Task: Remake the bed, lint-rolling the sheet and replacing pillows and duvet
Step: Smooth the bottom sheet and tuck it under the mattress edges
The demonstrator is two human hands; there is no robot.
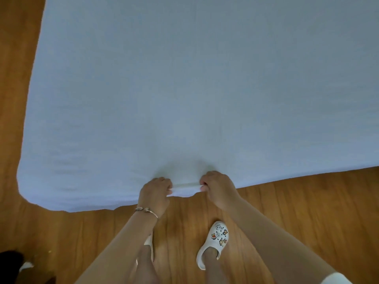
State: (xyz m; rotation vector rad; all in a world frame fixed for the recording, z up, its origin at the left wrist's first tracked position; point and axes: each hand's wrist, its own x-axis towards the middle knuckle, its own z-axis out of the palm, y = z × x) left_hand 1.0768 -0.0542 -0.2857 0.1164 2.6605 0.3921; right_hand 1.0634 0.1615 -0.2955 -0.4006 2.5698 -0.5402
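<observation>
Nearest to the camera, the person's two bare forearms are reaching forward and down over the wooden floor (287,201), and two white clogs are standing on it; the right clog (214,242) is carrying small colourful charms, and the left clog (149,245) is mostly hiding behind the left arm. A thin bracelet (146,211) is sitting on the left wrist. A little further, the left hand (154,191) and the right hand (216,186) are gripping the near edge of the white sheet (184,89), each with the fingers curling round a pinched fold of cloth. The hands are close to each other, and a short ridge of sheet is stretching between them. Beyond the hands, the sheet is lying flat and mostly smooth over the bed, filling the view up to the top, with its rounded corner at the left and more floor showing beside it.
</observation>
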